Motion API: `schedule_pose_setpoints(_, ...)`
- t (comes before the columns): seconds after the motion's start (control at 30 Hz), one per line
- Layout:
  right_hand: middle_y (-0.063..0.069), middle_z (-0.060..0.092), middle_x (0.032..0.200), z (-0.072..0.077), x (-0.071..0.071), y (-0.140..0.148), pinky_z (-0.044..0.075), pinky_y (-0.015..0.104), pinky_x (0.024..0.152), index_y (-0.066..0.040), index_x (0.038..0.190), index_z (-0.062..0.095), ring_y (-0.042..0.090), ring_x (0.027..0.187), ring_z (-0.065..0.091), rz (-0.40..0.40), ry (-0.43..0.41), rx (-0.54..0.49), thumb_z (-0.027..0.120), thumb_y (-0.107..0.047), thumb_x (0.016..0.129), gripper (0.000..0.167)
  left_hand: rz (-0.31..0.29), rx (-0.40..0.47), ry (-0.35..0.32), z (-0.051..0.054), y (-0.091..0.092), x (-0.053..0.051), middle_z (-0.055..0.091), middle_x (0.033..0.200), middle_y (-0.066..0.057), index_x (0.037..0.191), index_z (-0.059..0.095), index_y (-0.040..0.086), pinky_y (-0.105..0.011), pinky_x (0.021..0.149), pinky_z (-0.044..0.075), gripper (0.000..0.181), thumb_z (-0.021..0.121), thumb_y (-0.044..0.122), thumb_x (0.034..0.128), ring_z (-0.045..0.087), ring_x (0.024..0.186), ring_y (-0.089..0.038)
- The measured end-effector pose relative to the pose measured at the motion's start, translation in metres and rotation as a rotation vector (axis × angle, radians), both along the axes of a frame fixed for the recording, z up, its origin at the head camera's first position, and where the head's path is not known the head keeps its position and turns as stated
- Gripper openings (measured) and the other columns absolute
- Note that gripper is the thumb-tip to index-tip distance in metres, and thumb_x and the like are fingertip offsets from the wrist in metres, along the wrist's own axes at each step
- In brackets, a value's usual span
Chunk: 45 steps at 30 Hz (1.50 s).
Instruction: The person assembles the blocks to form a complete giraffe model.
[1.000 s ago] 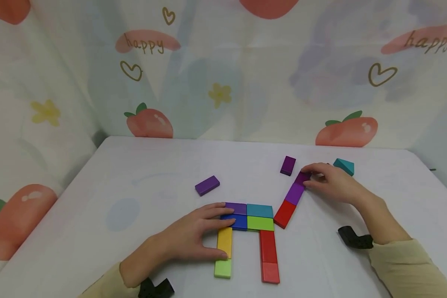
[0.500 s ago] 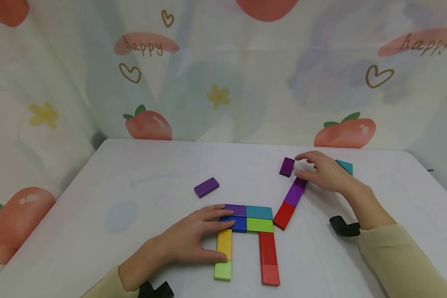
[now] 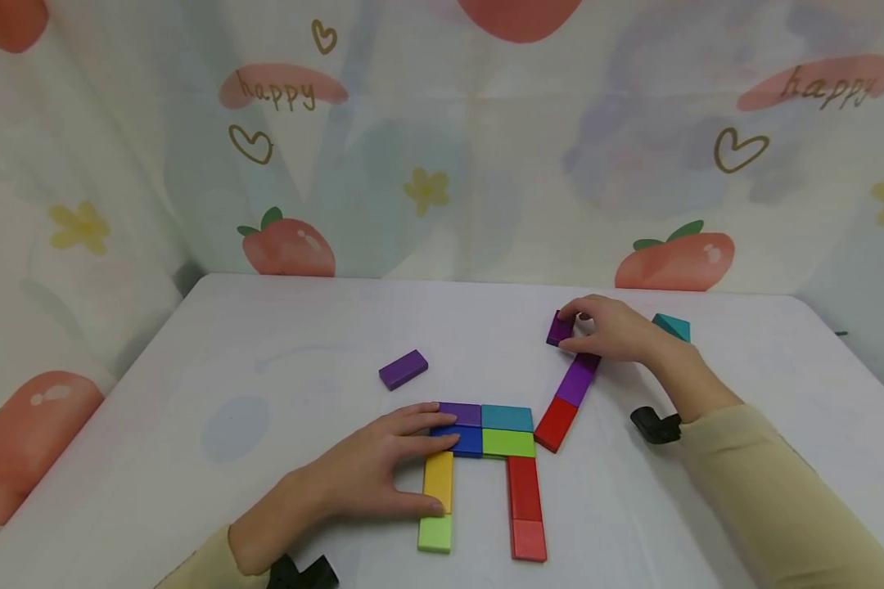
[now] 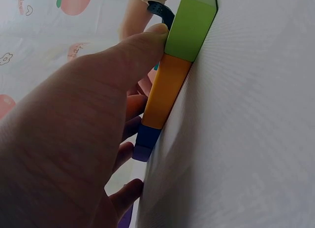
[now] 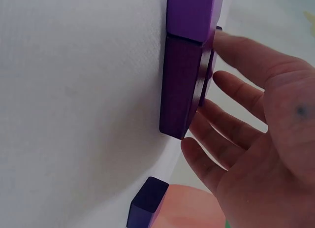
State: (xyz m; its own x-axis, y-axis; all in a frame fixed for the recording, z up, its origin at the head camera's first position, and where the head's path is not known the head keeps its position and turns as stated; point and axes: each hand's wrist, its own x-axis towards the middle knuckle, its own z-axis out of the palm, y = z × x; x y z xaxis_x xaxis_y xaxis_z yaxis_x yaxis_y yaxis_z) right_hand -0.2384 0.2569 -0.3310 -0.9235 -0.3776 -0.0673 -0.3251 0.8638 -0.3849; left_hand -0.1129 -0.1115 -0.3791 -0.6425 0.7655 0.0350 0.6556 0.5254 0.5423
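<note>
My left hand rests on a flat figure of coloured blocks, fingers spread. Its fingertips touch the purple block and the blue block; the thumb lies where the yellow block meets the light green block. At the back right, my right hand pinches a dark purple block between thumb and fingers, the block still on the table. Just below that hand runs a slanted row: a partly covered dark purple block, a bright purple block and a red block.
A teal block and a bright green block complete the figure's upper part, with red blocks beneath. A loose purple block lies behind the left hand. Behind the right wrist sits a teal triangular block.
My right hand has left the dark purple block at the slanted row's upper end, moved left and taken hold of the loose dark purple one. The left hand has stayed on the figure.
</note>
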Motion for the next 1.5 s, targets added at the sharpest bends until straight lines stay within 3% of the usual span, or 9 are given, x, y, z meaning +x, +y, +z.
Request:
schedule_pose_setpoints(0.23, 0.027, 0.058, 0.127, -0.002, -0.005, -0.002, 0.048, 0.059, 0.098, 0.003, 0.127, 0.060, 0.044, 0.120, 0.052, -0.029, -0.020, -0.014, 0.075, -0.021, 0.091, 0.045, 0.006, -0.006, -0.003, 0.000, 0.000, 0.000, 0.034, 0.158, 0.017, 0.148, 0.054, 0.027, -0.049, 0.115, 0.032, 0.075, 0.067, 0.066, 0.0859, 0.021, 0.150, -0.012)
schedule_pose_setpoints(0.5, 0.027, 0.057, 0.129, 0.005, -0.006, 0.014, 0.046, 0.061, 0.099, 0.004, 0.131, 0.057, 0.046, 0.121, 0.051, -0.085, 0.016, -0.072, 0.073, -0.024, 0.093, 0.049, 0.003, -0.003, -0.003, 0.000, 0.000, 0.000, 0.035, 0.158, 0.017, 0.148, 0.054, 0.027, -0.049, 0.115, 0.033, 0.074, 0.067, 0.066, 0.0860, 0.021, 0.150, -0.012)
schedule_pose_setpoints(0.97, 0.031, 0.058, 0.128, 0.003, -0.009, 0.051, 0.042, 0.064, 0.100, 0.008, 0.129, 0.058, 0.048, 0.122, 0.050, -0.091, 0.030, -0.036, 0.073, -0.021, 0.093, 0.048, -0.004, 0.009, 0.006, -0.002, 0.000, 0.000, 0.035, 0.158, 0.016, 0.149, 0.054, 0.027, -0.048, 0.116, 0.032, 0.075, 0.067, 0.065, 0.0863, 0.021, 0.150, -0.012)
schedule_pose_setpoints(1.2, 0.033, 0.054, 0.131, 0.001, -0.008, 0.055, 0.038, 0.066, 0.103, 0.007, 0.130, 0.057, 0.051, 0.126, 0.046, -0.101, 0.005, -0.016, 0.065, -0.020, 0.099, 0.043, -0.006, 0.006, 0.006, -0.002, 0.000, 0.000, 0.035, 0.158, 0.016, 0.149, 0.053, 0.027, -0.048, 0.115, 0.032, 0.075, 0.066, 0.066, 0.0865, 0.021, 0.150, -0.012)
schedule_pose_setpoints(1.5, 0.032, 0.057, 0.126, 0.000, -0.011, 0.052, 0.040, 0.065, 0.102, 0.010, 0.136, 0.050, 0.047, 0.118, 0.052, -0.090, -0.013, 0.013, 0.066, -0.020, 0.098, 0.051, -0.001, 0.002, -0.002, -0.002, 0.000, 0.000, 0.034, 0.159, 0.017, 0.149, 0.053, 0.027, -0.048, 0.115, 0.032, 0.075, 0.066, 0.066, 0.0865, 0.020, 0.150, -0.012)
